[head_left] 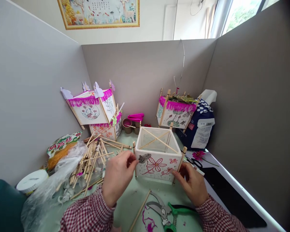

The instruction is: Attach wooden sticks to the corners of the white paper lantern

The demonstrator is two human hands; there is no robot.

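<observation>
A square paper lantern (157, 158) with a wooden stick frame and red flower drawings stands on the table in front of me. My left hand (118, 177) pinches its near left corner post, fingers closed on the stick. On the other side my right hand (193, 183) grips the near right corner post low down. Both sleeves are red checked. Green-handled pruning shears (168, 212) lie just below the lantern, between my wrists.
A heap of wooden sticks (91, 161) and clear plastic bags (55, 180) lie at left. Finished lanterns with pink fringe stand at back left (91, 108) and back right (175, 112). A dark blue tissue pack (200, 125) sits right. Grey partition walls close in three sides.
</observation>
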